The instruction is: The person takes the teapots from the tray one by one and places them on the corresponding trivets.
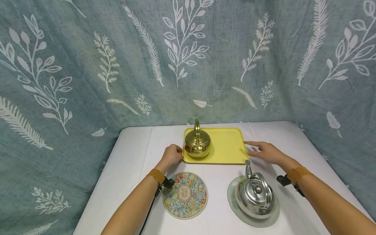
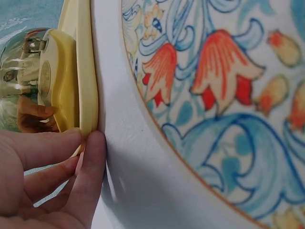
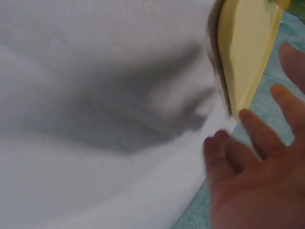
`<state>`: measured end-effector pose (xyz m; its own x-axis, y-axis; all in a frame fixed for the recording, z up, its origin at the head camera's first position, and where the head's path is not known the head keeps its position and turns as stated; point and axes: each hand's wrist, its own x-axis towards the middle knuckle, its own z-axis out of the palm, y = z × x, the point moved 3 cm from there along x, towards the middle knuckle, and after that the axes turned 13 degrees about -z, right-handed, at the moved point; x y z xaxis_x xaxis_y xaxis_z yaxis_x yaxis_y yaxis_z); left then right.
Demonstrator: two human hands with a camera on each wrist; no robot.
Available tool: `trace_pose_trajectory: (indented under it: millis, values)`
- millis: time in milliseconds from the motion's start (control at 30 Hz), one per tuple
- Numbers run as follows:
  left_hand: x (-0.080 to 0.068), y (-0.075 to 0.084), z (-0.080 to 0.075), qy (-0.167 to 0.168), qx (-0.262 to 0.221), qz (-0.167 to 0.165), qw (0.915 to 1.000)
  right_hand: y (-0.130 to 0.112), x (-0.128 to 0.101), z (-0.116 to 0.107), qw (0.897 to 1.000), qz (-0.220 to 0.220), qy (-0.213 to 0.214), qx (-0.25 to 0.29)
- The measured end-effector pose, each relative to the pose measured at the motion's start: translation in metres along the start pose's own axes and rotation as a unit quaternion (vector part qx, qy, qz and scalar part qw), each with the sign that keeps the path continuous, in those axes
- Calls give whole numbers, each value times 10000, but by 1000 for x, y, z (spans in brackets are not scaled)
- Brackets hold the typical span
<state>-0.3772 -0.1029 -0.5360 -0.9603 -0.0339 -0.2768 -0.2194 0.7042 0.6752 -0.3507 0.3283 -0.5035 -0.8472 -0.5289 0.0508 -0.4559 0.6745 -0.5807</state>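
A yellow rectangular tray (image 1: 229, 147) lies toward the back of the table, with a shiny gold kettle (image 1: 197, 143) standing on its left part. My left hand (image 1: 171, 154) pinches the tray's rim near the front left corner. In the left wrist view, thumb and fingers of that hand (image 2: 57, 181) meet on the tray edge (image 2: 87, 67), close beside the kettle's reflecting side (image 2: 19, 71). My right hand (image 1: 265, 152) is by the tray's right edge. Its fingers are spread and extended in the right wrist view, with the fingertips (image 3: 245, 114) close to the tray corner (image 3: 233, 86).
In front of the left hand lies a round floral mat (image 1: 185, 209) with lettering at its centre. A silver kettle (image 1: 254, 197) stands on a grey-green round mat (image 1: 235, 205) at front right, its spout toward the tray. A leaf-patterned curtain (image 1: 217, 81) hangs behind the white-covered table (image 1: 132, 150).
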Motion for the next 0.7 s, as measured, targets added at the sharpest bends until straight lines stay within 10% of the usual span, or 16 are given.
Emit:
trace_pose_trajectory:
  millis: [700]
  values:
    - [0, -2, -2, -62, -89, -45, 9999, 17, 3, 27, 9981, 516, -35, -324]
